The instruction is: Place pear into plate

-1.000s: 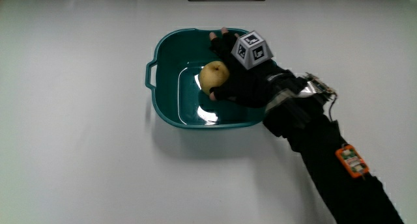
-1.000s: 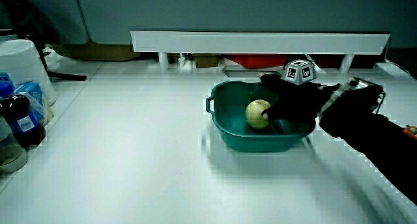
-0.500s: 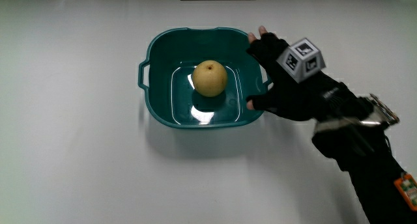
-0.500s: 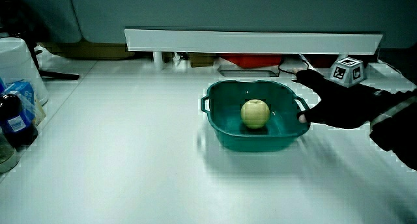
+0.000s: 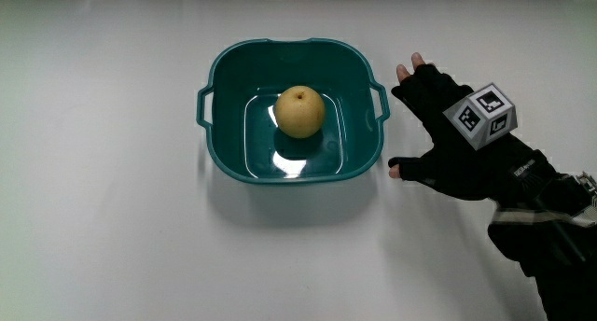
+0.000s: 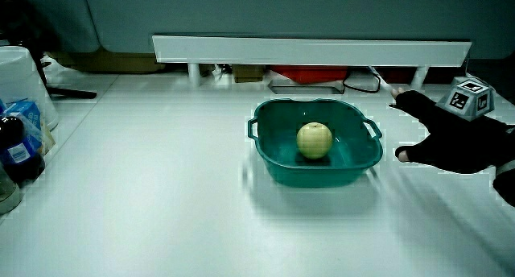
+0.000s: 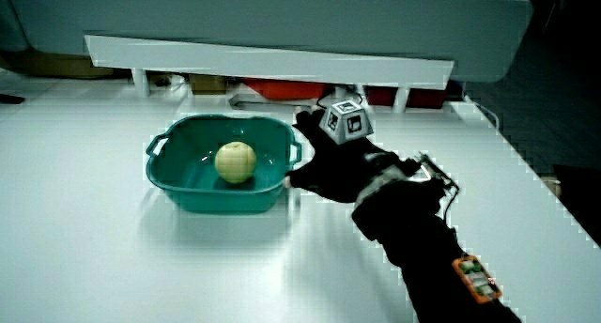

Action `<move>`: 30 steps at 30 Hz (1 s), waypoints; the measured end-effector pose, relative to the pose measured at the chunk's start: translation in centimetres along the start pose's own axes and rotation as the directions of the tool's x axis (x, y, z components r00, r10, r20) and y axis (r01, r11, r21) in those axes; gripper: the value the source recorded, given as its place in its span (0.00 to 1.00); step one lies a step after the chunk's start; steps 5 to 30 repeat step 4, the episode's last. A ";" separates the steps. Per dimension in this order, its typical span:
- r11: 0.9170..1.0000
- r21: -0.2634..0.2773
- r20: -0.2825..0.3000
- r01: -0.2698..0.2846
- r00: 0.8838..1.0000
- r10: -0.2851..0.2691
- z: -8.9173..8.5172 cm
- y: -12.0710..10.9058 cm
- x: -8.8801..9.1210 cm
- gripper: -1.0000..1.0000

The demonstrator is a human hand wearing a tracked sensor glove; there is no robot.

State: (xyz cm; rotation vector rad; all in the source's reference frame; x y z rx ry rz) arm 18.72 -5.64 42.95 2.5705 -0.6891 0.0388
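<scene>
A yellow pear point(image 5: 299, 111) point(image 6: 315, 139) point(image 7: 236, 161) rests upright in the middle of a teal square plate point(image 5: 228, 71) point(image 6: 273, 159) point(image 7: 192, 195) with deep walls and two small handles. The gloved hand point(image 5: 444, 142) point(image 6: 445, 134) point(image 7: 332, 160) lies flat over the bare table just beside the plate, fingers spread and holding nothing. Its thumb points toward the plate's nearer corner. The patterned cube point(image 5: 486, 115) sits on the back of the hand.
A low white partition point(image 6: 311, 49) point(image 7: 268, 61) runs along the table's edge farthest from the person. In a side view, a white container point(image 6: 24, 77) and bottles point(image 6: 18, 148) stand at the table's edge, well away from the plate.
The hand let go of the pear in the plate, drew out over the rim and now rests open on the table beside the plate. The pear stays in the plate.
</scene>
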 end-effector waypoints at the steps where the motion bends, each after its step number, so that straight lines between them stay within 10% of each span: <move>1: 1.000 -0.016 -0.006 -0.004 1.000 0.004 -0.2 0.0 0.2 0.00; 30: 1.000 -0.019 -0.006 0.005 1.000 -0.006 -0.5 -0.1 0.5 0.00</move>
